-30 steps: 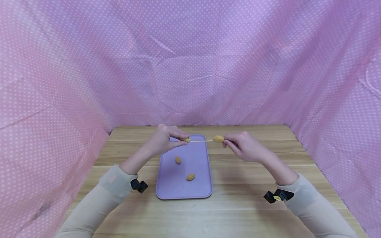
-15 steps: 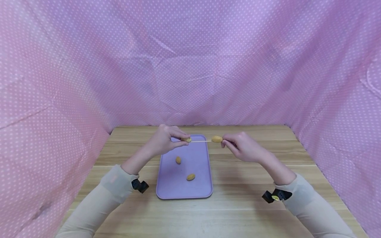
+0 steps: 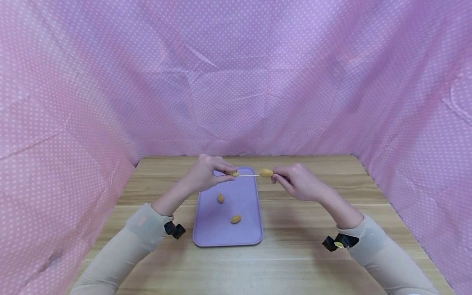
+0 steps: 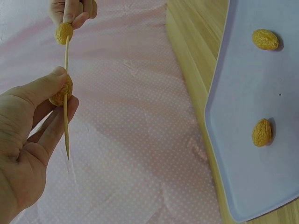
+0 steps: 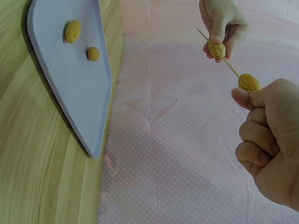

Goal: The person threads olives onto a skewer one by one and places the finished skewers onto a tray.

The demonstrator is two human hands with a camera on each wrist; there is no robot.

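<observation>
My left hand (image 3: 208, 174) pinches a wrinkled yellow dried fruit (image 4: 62, 91) between thumb and fingers. A thin bamboo skewer (image 3: 249, 175) runs through that fruit, and its pointed end sticks out beyond it in both wrist views. Farther along the skewer sits a second dried fruit (image 3: 266, 173), right at the fingertips of my right hand (image 3: 300, 182). That hand pinches the skewer's other end, largely hidden in the fingers, with its remaining fingers curled in. Both hands hold everything raised above the table, level with the tray's far end in the head view.
A purple tray (image 3: 248, 233) lies on the wooden table (image 3: 295, 254). Two loose dried fruits rest on it, one nearer the front (image 3: 235, 219) and one farther back to the left (image 3: 220, 198). Pink dotted cloth (image 3: 236, 102) hangs behind the table and at both sides.
My right hand has moved slightly left with the skewer and its fruit. The stretch of skewer between the two fruits has become shorter. My left hand has shifted a little right.
</observation>
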